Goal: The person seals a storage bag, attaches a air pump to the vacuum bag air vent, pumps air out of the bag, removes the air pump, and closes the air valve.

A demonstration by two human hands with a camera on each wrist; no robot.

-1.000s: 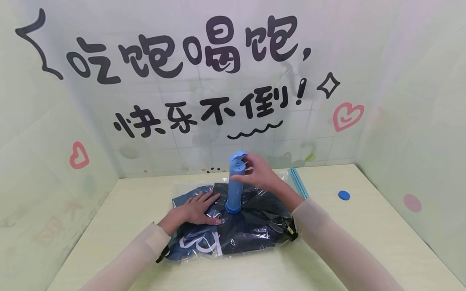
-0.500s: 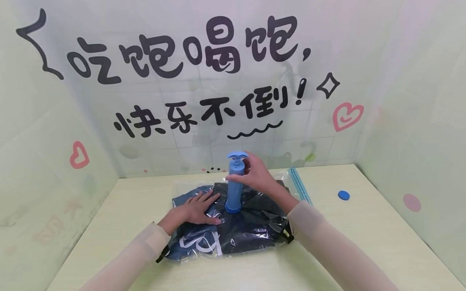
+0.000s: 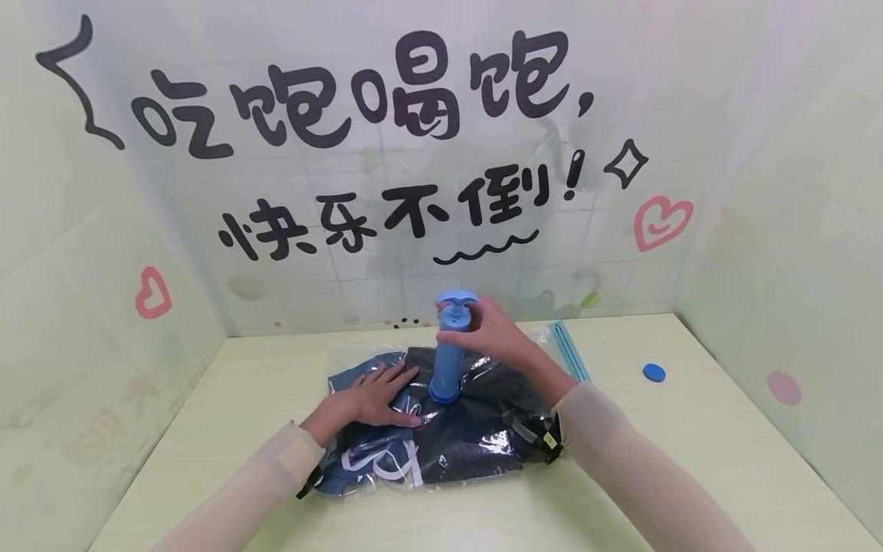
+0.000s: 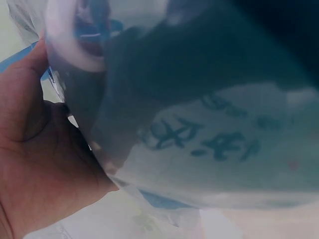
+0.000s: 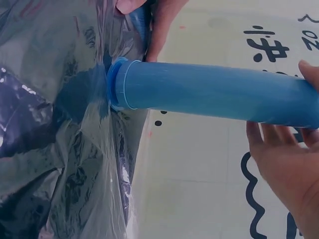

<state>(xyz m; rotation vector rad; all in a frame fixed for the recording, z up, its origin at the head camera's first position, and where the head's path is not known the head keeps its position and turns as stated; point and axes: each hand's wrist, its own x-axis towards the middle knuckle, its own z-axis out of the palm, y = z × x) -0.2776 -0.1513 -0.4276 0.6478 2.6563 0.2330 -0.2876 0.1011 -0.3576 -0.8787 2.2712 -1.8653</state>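
A blue hand pump (image 3: 450, 368) stands almost upright, slightly tilted, on a clear vacuum storage bag (image 3: 476, 452) of dark folded clothes. My right hand (image 3: 495, 333) grips the upper end of its barrel, thumb in front and fingers behind, just below the curved handle (image 3: 457, 297). In the right wrist view, the pump's flared base (image 5: 122, 83) meets the wrinkled plastic. My left hand (image 3: 378, 396) lies spread on the left part of the bag, beside the pump's foot. The left wrist view shows that hand (image 4: 37, 144) against the shiny film.
A round blue cap (image 3: 654, 372) lies on the pale table (image 3: 621, 437) to the right. The bag's blue zip edge (image 3: 569, 353) sticks out behind my right forearm. Walls with lettering and hearts enclose the table at the back and both sides.
The pump's handle has turned and moved slightly relative to the barrel, and the right hand has shifted a little with the pump. My left hand stays in place on the bag.
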